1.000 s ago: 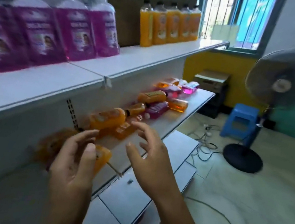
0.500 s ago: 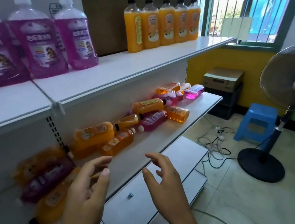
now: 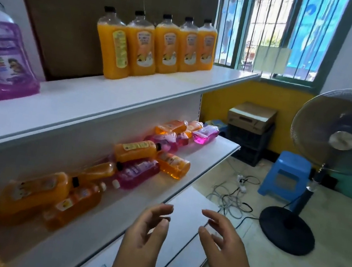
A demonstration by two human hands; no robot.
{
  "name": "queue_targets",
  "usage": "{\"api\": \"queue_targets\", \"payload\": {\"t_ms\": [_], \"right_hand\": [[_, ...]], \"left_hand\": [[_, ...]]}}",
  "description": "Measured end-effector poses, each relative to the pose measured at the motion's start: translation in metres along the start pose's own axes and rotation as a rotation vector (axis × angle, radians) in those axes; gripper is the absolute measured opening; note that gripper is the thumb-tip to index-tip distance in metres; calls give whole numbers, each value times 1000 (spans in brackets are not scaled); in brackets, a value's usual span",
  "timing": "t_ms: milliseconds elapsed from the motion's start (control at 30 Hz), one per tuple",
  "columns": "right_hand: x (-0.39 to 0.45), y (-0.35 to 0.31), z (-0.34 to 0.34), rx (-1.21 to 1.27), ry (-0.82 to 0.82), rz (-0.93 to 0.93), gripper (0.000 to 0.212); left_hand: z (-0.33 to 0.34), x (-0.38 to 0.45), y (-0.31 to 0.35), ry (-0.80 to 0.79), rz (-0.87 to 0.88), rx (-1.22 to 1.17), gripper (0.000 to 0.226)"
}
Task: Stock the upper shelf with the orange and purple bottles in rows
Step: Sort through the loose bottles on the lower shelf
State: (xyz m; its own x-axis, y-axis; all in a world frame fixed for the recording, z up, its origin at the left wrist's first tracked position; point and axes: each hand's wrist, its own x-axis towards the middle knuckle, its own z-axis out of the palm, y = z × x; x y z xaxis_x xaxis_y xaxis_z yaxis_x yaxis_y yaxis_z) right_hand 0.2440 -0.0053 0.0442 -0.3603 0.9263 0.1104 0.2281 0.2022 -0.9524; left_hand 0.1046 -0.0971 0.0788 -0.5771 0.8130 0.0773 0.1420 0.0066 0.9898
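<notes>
Several orange bottles (image 3: 154, 47) stand in a row at the back of the white upper shelf (image 3: 110, 103). A purple bottle (image 3: 1, 57) stands at its left end. On the lower shelf (image 3: 203, 159) orange bottles (image 3: 135, 149) and purple bottles (image 3: 136, 172) lie in a loose pile along the back. My left hand (image 3: 143, 242) and my right hand (image 3: 223, 250) hover side by side in front of the lower shelf's edge. Both have relaxed, slightly bent fingers and hold nothing.
A standing fan (image 3: 331, 145) is on the floor at the right, with a blue stool (image 3: 286, 175) behind it. Loose cables (image 3: 229, 198) lie on the floor. A cardboard box (image 3: 251, 116) sits on a black crate under the barred window. White lower ledges (image 3: 179, 232) jut out below my hands.
The view has swung right, so the purple bottles slid out at the left. Both hands have drifted right along the lower shelf's edge, still holding nothing.
</notes>
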Motion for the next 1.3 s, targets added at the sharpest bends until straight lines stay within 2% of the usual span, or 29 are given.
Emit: {"api": "queue_targets", "payload": {"t_ms": [167, 300, 367, 533, 733, 867, 1000, 1133, 1233, 1300], "right_hand": [[28, 33, -18, -47, -3, 76, 27], [72, 39, -18, -104, -8, 80, 28], [100, 38, -15, -149, -21, 48, 27], [179, 20, -1, -291, -69, -101, 29], [235, 25, 6, -333, -94, -150, 32], [262, 40, 9, -372, -129, -108, 35], [296, 57, 16, -419, -210, -108, 39], [326, 78, 23, -405, -337, -78, 44], [346, 87, 43, -386, -470, -11, 52], [354, 89, 60, -336, -579, 25, 43]], "left_hand": [[20, 43, -28, 0, -42, -10, 19], [17, 93, -42, 52, -90, -8, 23], [14, 125, -49, 80, -107, 4, 21], [16, 202, -45, 28, -121, 58, 18], [30, 262, -50, 37, -80, 90, 13], [48, 277, -73, -111, -246, 260, 33], [53, 283, -95, -4, -356, 337, 59], [58, 287, -100, 59, -388, 347, 65], [70, 290, -101, 30, -429, 392, 75], [84, 291, -106, -3, -473, 353, 84]]}}
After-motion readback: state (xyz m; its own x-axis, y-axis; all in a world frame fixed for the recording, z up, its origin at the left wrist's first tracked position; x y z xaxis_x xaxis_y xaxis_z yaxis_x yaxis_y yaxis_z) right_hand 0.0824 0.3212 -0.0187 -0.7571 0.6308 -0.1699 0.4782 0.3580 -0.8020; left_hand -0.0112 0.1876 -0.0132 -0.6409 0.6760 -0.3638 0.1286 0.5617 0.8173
